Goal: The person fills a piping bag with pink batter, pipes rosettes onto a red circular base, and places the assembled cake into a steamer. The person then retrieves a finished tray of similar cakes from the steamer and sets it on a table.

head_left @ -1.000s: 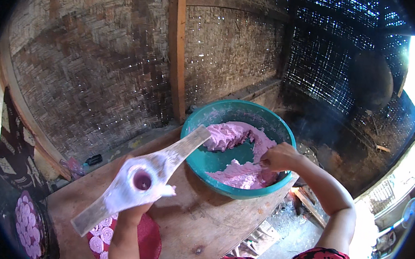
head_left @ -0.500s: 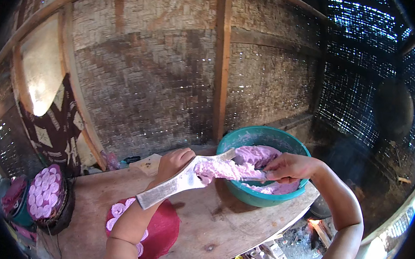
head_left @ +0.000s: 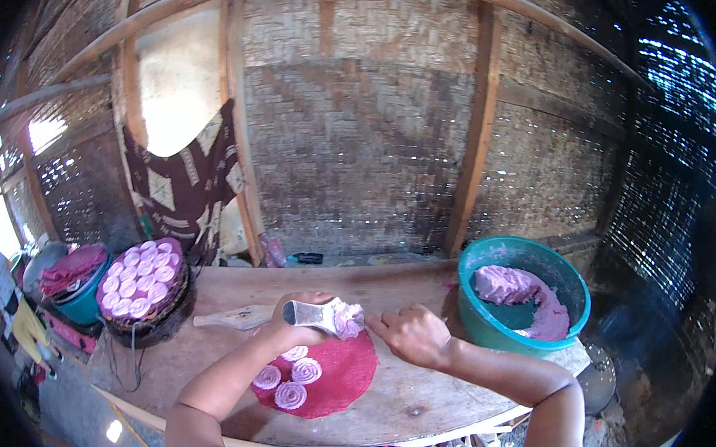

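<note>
Over the table, my left hand [head_left: 306, 335] is closed around a pale, long-handled dough press [head_left: 310, 313], one end of it pointing toward me. A lump of pink dough [head_left: 348, 319] sits at its right end. Beside that lump is my right hand [head_left: 413, 335], fingers curled together; whatever is in them is hidden. Below my hands lies a round red mat [head_left: 348, 379] bearing several pink dough swirls [head_left: 290, 395], partly covered by my left arm. To the right, a green basin [head_left: 471, 320] contains more pink dough [head_left: 545, 313].
The wooden table [head_left: 223, 289] runs across in front of me. At its left end stands a round tray of pink swirls [head_left: 137, 280], with a teal bucket [head_left: 80, 309] beyond. A woven wall [head_left: 346, 157] rises behind, and a dark patterned cloth [head_left: 188, 184] hangs by the door.
My hands have moved from beside the basin to above the red mat, bringing the dough press along. The view has swung left. My right hand has come off the far side of the basin.
</note>
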Demonstrator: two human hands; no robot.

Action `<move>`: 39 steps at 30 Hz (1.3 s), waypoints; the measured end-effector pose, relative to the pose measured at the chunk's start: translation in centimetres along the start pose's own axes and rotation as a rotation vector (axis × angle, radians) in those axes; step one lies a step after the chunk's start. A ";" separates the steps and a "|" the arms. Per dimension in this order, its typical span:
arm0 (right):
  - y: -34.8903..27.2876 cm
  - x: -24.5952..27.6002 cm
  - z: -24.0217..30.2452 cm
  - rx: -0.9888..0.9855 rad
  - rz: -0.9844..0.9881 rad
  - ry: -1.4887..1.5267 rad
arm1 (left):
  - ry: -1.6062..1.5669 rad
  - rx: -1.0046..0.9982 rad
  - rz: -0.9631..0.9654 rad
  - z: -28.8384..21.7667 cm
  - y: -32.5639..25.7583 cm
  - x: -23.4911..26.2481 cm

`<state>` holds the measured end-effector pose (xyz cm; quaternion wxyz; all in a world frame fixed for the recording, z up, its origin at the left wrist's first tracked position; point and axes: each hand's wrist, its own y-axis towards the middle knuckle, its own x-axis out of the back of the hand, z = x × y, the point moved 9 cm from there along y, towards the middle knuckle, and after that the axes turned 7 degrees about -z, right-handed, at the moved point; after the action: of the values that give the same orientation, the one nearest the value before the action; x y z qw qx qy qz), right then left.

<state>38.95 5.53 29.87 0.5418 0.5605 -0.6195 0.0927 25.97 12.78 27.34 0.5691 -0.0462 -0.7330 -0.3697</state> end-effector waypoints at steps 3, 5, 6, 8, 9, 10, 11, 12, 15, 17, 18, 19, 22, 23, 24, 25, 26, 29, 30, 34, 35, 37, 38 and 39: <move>1.1 -1.8 2.1 0.024 0.007 0.113 | 0.051 0.102 0.039 3.6 -3.5 -0.3; 2.2 -1.3 2.8 0.038 -0.005 0.138 | 0.002 0.095 -0.043 5.7 -5.1 0.4; 2.7 -0.8 2.9 0.043 0.001 0.120 | -0.025 0.095 -0.103 6.7 -5.7 1.0; 3.7 0.9 2.9 0.056 -0.006 0.103 | -0.037 0.071 -0.186 8.4 -6.9 2.2; 4.1 1.7 2.5 0.037 0.008 0.068 | 0.022 0.121 -0.190 9.8 -7.3 2.9; 4.6 2.5 2.1 0.022 0.008 0.056 | 0.072 0.139 -0.218 10.9 -7.7 4.1; 5.1 2.5 1.5 -0.008 0.089 0.029 | 0.114 0.218 -0.222 12.1 -8.4 5.1; 5.9 4.2 1.5 0.018 -0.039 0.019 | 0.192 0.269 -0.185 12.9 -9.1 6.0; 8.5 5.5 1.5 0.047 -0.120 -0.010 | 0.135 0.231 -0.321 11.7 -11.1 9.5; 10.2 5.6 2.4 0.121 -0.143 0.004 | -0.007 0.241 -0.370 11.4 -11.6 10.7; 11.0 5.4 2.6 0.112 -0.126 -0.009 | -0.091 0.224 -0.427 11.2 -11.8 11.6; 11.8 5.0 2.8 0.111 -0.077 -0.026 | -0.175 0.206 -0.481 11.1 -12.0 12.4; 13.8 5.4 4.2 0.150 -0.089 -0.004 | 0.181 0.384 -0.341 12.7 -12.5 12.5; 14.5 5.4 4.8 0.165 -0.092 -0.002 | 0.233 0.437 -0.311 13.3 -12.9 12.6; 15.1 5.3 5.3 0.165 -0.104 0.001 | 0.244 0.414 -0.349 13.1 -13.3 13.1; 15.6 4.9 6.0 0.194 -0.106 0.007 | 0.220 0.304 -0.470 12.2 -13.7 14.1; 16.2 4.3 6.8 0.214 -0.111 0.019 | 0.252 0.305 -0.471 12.1 -14.2 13.9; 16.9 0.7 9.2 0.277 -0.078 0.050 | 0.334 0.256 -0.455 11.5 -15.3 12.9; 16.8 -0.9 9.8 0.273 -0.054 0.067 | 0.316 0.264 -0.431 11.8 -15.6 12.3; 15.9 -4.7 12.1 0.280 -0.114 0.204 | 0.368 0.295 -0.310 13.4 -17.3 9.3; 15.6 -4.9 12.3 0.270 -0.130 0.255 | 0.396 0.299 -0.301 13.9 -17.7 8.7; 14.8 -5.0 12.4 0.260 -0.084 0.263 | 0.381 0.351 -0.246 15.9 -18.5 7.4; 14.3 -4.1 12.1 0.255 -0.103 0.245 | 0.385 0.358 -0.275 16.6 -18.9 7.4; 14.0 -3.0 11.6 0.254 -0.123 0.260 | 0.370 0.392 -0.249 17.5 -19.3 7.2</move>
<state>20.59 3.88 29.82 0.5467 0.6447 -0.4920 0.2085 -0.01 6.71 22.72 0.6414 0.2231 -0.6743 -0.2900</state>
